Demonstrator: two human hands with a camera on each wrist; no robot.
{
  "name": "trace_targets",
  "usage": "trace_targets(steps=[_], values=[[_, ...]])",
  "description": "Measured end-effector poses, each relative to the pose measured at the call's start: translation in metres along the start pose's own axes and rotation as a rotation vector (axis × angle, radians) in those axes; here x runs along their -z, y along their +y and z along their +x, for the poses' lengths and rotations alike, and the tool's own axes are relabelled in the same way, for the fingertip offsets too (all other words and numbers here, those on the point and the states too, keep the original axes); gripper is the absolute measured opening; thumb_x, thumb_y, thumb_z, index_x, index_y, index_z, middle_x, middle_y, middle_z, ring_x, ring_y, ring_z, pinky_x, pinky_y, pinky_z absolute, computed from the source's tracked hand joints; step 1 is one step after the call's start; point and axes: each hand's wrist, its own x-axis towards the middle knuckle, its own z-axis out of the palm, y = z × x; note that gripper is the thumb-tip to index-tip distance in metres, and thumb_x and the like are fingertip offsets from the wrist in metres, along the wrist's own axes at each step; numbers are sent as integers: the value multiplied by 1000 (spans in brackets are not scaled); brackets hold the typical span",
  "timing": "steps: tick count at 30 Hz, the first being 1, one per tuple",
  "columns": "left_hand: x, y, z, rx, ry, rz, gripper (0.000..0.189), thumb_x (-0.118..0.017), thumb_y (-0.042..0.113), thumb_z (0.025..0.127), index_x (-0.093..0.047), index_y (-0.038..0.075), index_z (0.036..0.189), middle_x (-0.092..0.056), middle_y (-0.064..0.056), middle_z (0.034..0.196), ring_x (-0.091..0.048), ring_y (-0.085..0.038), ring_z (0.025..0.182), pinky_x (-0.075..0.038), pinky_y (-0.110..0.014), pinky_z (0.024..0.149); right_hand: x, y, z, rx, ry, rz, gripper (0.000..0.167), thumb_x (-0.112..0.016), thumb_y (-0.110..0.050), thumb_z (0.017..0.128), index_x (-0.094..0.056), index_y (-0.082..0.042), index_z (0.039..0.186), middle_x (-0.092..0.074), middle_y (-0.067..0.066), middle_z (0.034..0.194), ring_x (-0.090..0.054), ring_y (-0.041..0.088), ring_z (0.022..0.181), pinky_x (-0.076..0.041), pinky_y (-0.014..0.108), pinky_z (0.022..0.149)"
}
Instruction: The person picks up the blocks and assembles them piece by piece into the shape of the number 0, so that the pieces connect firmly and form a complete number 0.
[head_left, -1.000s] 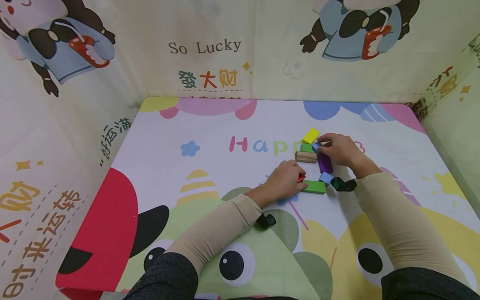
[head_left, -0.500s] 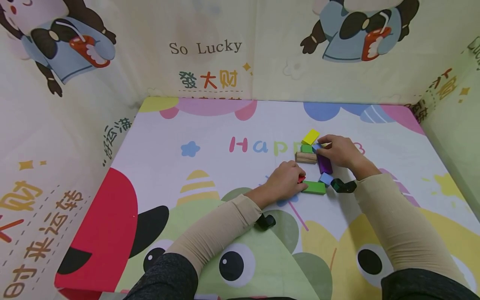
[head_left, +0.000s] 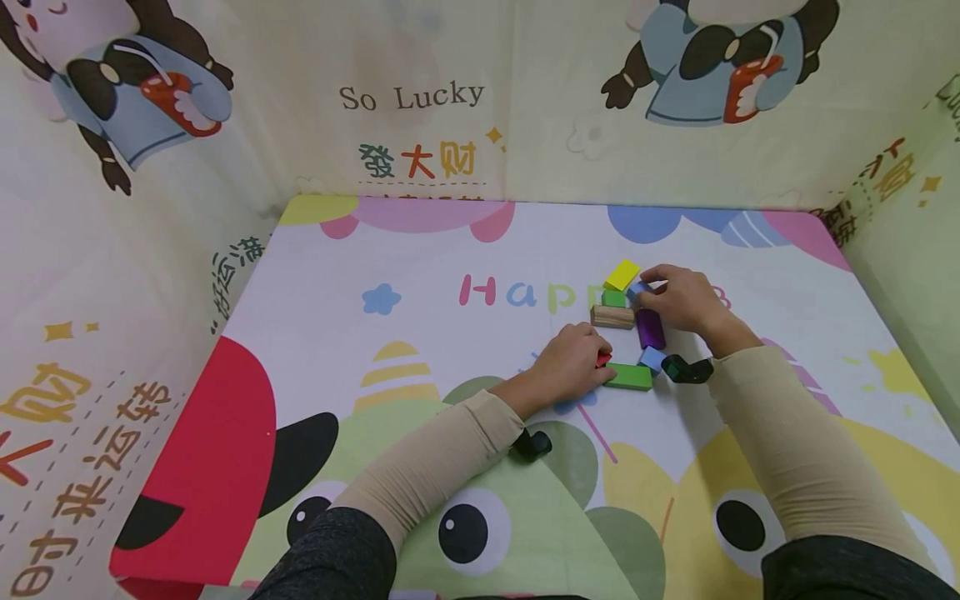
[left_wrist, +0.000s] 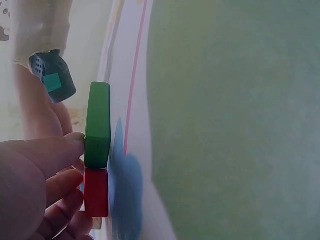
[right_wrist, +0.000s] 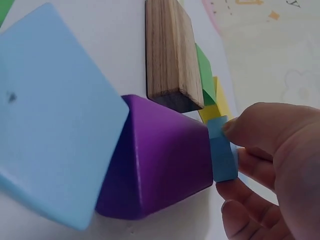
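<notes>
**Small blue block point(right_wrist: 223, 150) pinched at the far end of the purple block point(right_wrist: 170, 155)**

The small blue block is right of the worktop's point(head_left: 420, 250) middle, closer to its far edge than its near edge. The right hand point(head_left: 682, 298) grasps it between thumb and fingertips, reaching in from the right. Holding it by opposite ends probably suits the tight spot: the face turned toward the purple block is left free, so the 2 could lie snug. Whether they touch, I cannot tell.

The left hand point(head_left: 570, 360), closer to the worktop's near edge, has bent fingers at the red block point(left_wrist: 96, 192) and its thumb on the long green block point(left_wrist: 97, 125). Those 2 blocks touch end to end, so the hand likely guards their line; whether it grips or merely rests there, I cannot tell.

At the long green block's right end lies the other blue block point(head_left: 652, 359), turned askew, seemingly as a corner toward the purple block. Left of the purple block is the wooden block point(head_left: 612, 317); toward the worktop's far edge come the small green block point(head_left: 613, 297) and the slanting yellow block point(head_left: 622, 275). Such closeness suggests all 8 were placed to adjoin.
</notes>
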Motion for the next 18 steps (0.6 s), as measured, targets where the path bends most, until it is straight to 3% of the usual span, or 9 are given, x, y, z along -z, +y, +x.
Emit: trace_targets(steps=[18], values=[[0, -1, 0, -17, 3, 13, 32, -68, 40, 96, -74, 16, 116, -62, 1, 107, -51, -14, 96, -41, -21, 80, -2, 2, -2, 20, 3, 8, 49, -59, -27, 99, -53, 4, 135, -56, 32, 129, -57, 47, 114, -49, 55, 92]])
